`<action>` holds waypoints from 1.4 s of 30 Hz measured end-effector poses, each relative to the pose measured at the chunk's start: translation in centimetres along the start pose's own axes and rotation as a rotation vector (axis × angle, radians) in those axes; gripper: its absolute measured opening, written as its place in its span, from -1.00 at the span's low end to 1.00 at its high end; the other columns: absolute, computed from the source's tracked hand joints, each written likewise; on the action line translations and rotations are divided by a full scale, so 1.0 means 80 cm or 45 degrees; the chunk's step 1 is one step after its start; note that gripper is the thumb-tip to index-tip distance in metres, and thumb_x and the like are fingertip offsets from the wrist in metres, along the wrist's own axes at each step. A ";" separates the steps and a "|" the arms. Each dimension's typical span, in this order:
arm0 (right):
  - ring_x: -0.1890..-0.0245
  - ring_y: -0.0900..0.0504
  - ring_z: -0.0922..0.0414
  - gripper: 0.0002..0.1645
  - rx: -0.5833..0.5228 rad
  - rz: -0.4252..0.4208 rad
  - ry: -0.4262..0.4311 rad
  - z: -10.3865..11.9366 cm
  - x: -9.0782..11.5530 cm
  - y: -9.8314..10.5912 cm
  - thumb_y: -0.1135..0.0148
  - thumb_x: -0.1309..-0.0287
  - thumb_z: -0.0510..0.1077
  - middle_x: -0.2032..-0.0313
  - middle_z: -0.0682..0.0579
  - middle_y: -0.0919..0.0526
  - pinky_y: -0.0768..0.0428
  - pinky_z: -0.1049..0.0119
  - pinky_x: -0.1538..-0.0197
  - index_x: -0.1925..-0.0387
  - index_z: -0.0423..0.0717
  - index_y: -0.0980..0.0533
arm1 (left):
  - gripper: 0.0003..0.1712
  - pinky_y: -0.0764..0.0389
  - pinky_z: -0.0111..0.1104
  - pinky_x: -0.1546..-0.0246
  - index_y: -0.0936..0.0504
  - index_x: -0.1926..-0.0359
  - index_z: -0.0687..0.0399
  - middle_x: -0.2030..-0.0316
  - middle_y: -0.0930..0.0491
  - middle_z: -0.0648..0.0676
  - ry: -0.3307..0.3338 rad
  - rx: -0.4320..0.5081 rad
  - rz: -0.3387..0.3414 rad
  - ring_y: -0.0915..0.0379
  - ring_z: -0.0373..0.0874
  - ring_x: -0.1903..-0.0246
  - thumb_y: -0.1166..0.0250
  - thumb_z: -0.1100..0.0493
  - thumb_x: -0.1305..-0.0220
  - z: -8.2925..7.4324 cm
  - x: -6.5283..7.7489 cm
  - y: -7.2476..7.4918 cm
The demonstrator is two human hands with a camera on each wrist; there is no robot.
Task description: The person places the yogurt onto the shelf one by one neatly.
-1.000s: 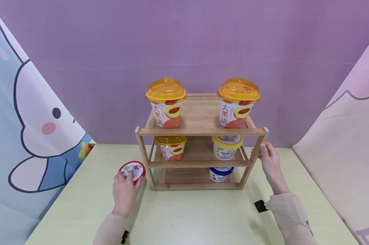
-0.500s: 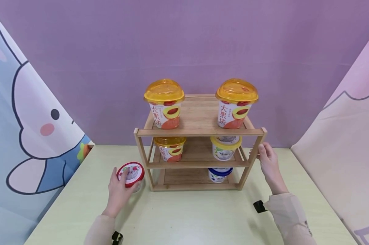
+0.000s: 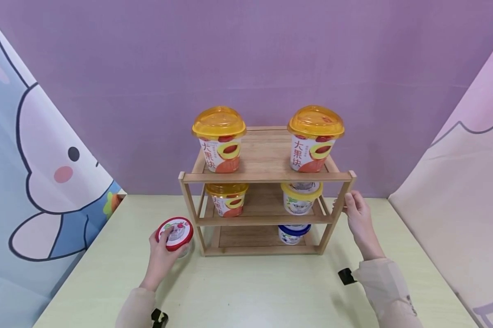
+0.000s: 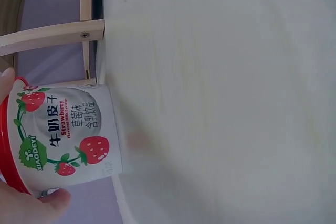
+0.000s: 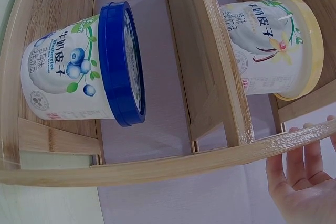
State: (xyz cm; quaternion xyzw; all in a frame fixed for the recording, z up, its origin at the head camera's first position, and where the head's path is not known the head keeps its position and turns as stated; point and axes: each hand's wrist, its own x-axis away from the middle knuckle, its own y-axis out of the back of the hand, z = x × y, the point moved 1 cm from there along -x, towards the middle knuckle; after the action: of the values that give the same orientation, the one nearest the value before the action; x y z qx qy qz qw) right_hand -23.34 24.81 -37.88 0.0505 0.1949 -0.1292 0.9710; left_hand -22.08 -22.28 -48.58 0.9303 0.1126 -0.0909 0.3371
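My left hand (image 3: 162, 255) grips a strawberry milk tub (image 3: 180, 243) by its red lid, with thumb and fingers on opposite sides. The tub is upright on the table, left of a wooden rack (image 3: 266, 176). Its strawberry-printed white wall shows in the left wrist view. My right hand (image 3: 360, 223) holds the rack's right front post, its fingers (image 5: 313, 162) passing behind the wood. Closest to that hand, on the middle shelf, is a yellow-lidded tub (image 3: 300, 200). A blue-lidded blueberry tub (image 5: 73, 69) stands on the bottom shelf.
Two peach yogurt cups, left (image 3: 219, 141) and right (image 3: 315, 140), with domed orange lids stand on the top shelf. Another orange-lidded cup (image 3: 228, 200) is at the middle shelf's left. A purple cloth (image 3: 246, 59) hangs behind the rack, with printed cloths at both sides.
My left hand slid left across the red lid with its fingers spreading, then its fingers drew in around the lid's edge. My right hand stays on the rack post.
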 end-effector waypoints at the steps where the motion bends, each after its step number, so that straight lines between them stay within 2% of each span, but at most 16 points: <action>1: 0.44 -0.52 0.37 -0.82 0.004 0.001 0.000 0.000 0.000 0.000 0.15 -0.28 -0.04 0.48 0.24 -0.53 -0.46 0.58 0.26 0.39 0.12 -0.39 | -0.19 -0.26 0.11 0.00 -0.21 -0.16 0.25 -0.15 0.13 0.46 0.015 0.004 0.011 -0.04 0.37 -0.08 -0.40 0.14 0.09 -0.001 0.000 0.000; 5: 0.44 -0.52 0.37 -0.82 0.007 -0.004 -0.005 0.001 0.000 0.000 0.15 -0.28 -0.04 0.48 0.24 -0.53 -0.46 0.58 0.27 0.39 0.13 -0.39 | -0.17 -0.28 0.09 0.01 -0.19 -0.17 0.24 -0.16 0.15 0.44 0.067 0.013 0.039 -0.07 0.36 -0.07 -0.40 0.14 0.10 -0.002 -0.002 0.001; 10: 0.45 -0.52 0.37 -0.82 0.013 -0.006 -0.011 0.001 0.000 0.000 0.15 -0.28 -0.03 0.49 0.26 -0.52 -0.46 0.59 0.27 0.40 0.14 -0.39 | -0.18 -0.30 0.08 0.01 -0.21 -0.15 0.25 -0.16 0.14 0.41 0.108 0.045 0.022 -0.07 0.33 -0.06 -0.41 0.14 0.12 -0.004 -0.001 0.002; 16: 0.45 -0.52 0.37 -0.81 0.007 -0.005 -0.014 0.000 -0.001 0.000 0.14 -0.27 -0.01 0.49 0.26 -0.52 -0.46 0.59 0.27 0.41 0.14 -0.39 | -0.19 -0.29 0.08 0.00 -0.25 -0.12 0.28 -0.14 0.11 0.39 0.119 0.089 -0.032 -0.08 0.31 -0.06 -0.43 0.16 0.16 -0.006 0.002 0.003; 23: 0.44 -0.52 0.38 -0.82 0.017 -0.003 -0.015 -0.002 -0.001 0.000 0.14 -0.28 -0.01 0.48 0.27 -0.52 -0.45 0.60 0.27 0.40 0.16 -0.38 | -0.18 -0.30 0.11 0.03 -0.23 -0.12 0.28 -0.15 0.10 0.37 0.134 0.129 -0.042 -0.05 0.31 -0.07 -0.43 0.14 0.15 -0.013 0.008 0.011; 31: 0.44 -0.53 0.37 -0.82 0.003 -0.001 0.003 -0.003 -0.001 0.000 0.14 -0.28 -0.03 0.48 0.25 -0.53 -0.47 0.59 0.27 0.41 0.15 -0.39 | -0.17 -0.28 0.12 0.02 -0.24 -0.12 0.23 -0.15 0.08 0.34 0.166 0.175 -0.105 -0.03 0.30 -0.08 -0.45 0.11 0.17 -0.024 0.023 0.020; 42: 0.44 -0.53 0.38 -0.81 0.004 -0.004 0.004 -0.002 -0.001 0.000 0.14 -0.28 -0.04 0.48 0.26 -0.52 -0.46 0.59 0.28 0.42 0.12 -0.38 | -0.17 -0.27 0.12 0.02 -0.22 -0.13 0.20 -0.17 0.08 0.30 0.167 0.165 -0.123 0.01 0.28 -0.10 -0.44 0.14 0.17 -0.049 0.047 0.032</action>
State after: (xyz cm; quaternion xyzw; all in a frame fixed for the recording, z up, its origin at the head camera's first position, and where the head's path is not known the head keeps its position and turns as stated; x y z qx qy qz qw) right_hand -23.51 24.86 -38.01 0.0517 0.1961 -0.1310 0.9704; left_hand -17.42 -21.08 -44.98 0.9476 0.1731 -0.0532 0.2633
